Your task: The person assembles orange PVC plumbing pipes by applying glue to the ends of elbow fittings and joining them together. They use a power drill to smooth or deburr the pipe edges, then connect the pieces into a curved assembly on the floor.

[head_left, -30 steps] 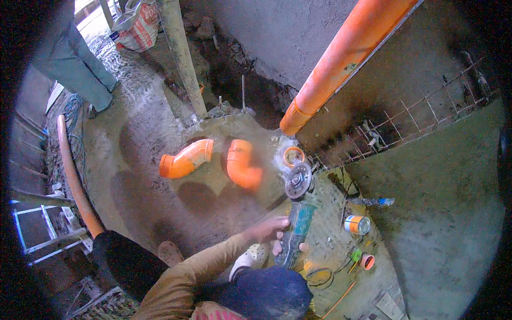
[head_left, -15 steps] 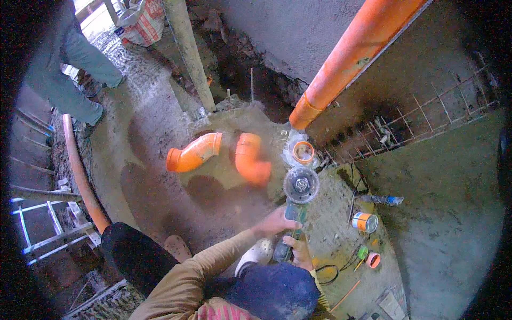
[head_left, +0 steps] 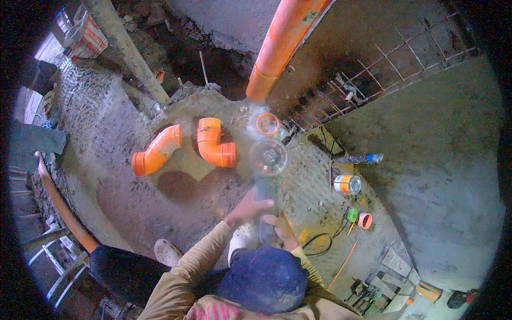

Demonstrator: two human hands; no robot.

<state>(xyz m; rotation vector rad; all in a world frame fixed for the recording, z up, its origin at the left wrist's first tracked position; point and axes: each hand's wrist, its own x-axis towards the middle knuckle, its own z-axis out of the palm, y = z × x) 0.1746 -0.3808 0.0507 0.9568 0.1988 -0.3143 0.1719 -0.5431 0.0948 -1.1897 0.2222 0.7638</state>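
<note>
My left hand (head_left: 249,206) wraps the front of an angle grinder (head_left: 265,192), just behind its round disc (head_left: 269,156). The disc looks see-through and blurred. My right hand (head_left: 281,228) grips the body further back, near my knees. Just beyond the disc, the round orange mouth of a pipe (head_left: 268,124) shows in the floor, ringed by pale dust. Disc and pipe mouth lie close together; whether they touch I cannot tell. Two loose orange pipe bends, one angled (head_left: 158,150) and one sharper elbow (head_left: 215,143), rest on the ground to the left.
A long orange pipe (head_left: 288,45) leans beyond the pipe mouth, near exposed steel mesh (head_left: 392,66). Rightward are a paint-type can (head_left: 347,184) and a short pipe piece (head_left: 365,220). A ladder (head_left: 56,261) lies lower left. Someone's trouser leg (head_left: 37,144) shows at the left edge.
The view has shifted, so the scene sits further left and higher. The disc's pattern has become blurrier. Both hands keep their hold, and the other person has moved toward the left edge.
</note>
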